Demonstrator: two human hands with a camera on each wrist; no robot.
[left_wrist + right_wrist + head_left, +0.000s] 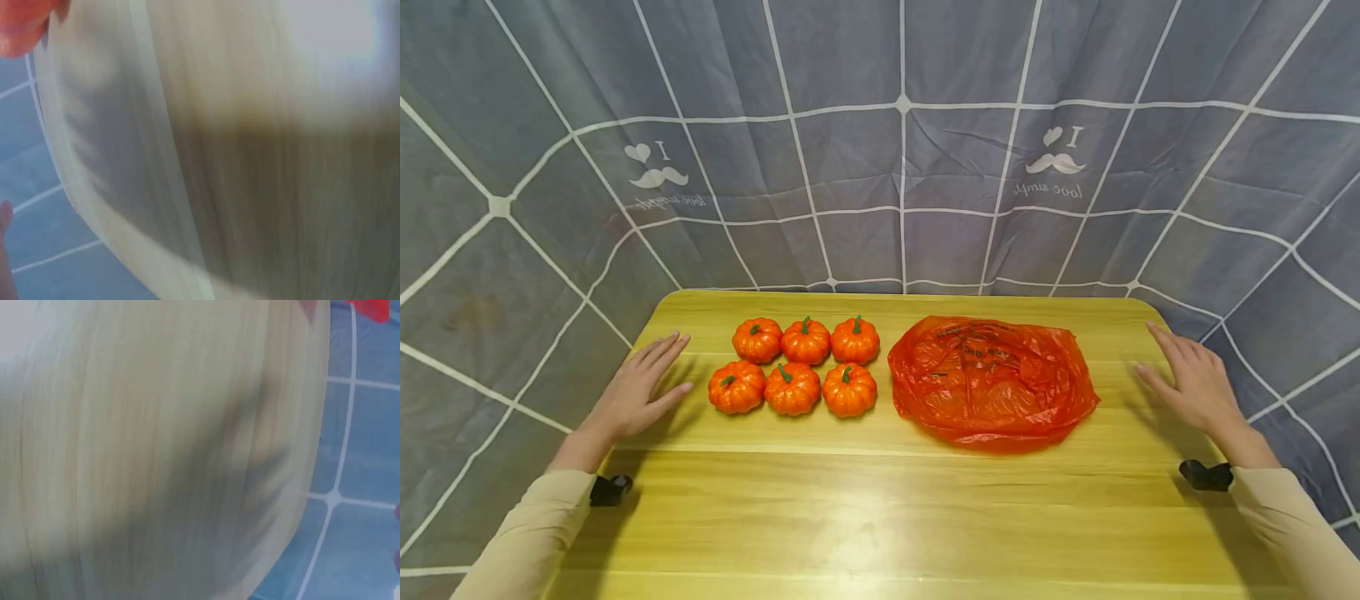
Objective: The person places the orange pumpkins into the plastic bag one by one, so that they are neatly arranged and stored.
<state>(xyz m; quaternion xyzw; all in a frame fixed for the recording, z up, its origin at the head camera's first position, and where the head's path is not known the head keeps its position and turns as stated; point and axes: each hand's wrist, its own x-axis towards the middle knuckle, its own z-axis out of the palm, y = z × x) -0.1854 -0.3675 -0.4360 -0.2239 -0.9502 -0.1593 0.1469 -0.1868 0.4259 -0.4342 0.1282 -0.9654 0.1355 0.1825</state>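
Note:
Several small orange pumpkins (792, 388) with green stems stand in two rows on the wooden table, left of the middle. To their right lies a crumpled red plastic bag (992, 383) with dark print on it. My left hand (638, 390) hovers at the table's left edge, its fingers straight and apart from the nearest pumpkin (737, 387). Over at the right edge, my right hand (1193, 385) is held with fingers extended, away from the bag. Neither hand holds anything. In the left wrist view, part of a pumpkin (22, 28) shows at the top corner.
The yellow wooden table (865, 517) has rounded far corners. A grey-blue curtain (850, 167) with white grid lines surrounds it at the back and both sides. Black straps with small devices (1206, 476) sit at both wrists.

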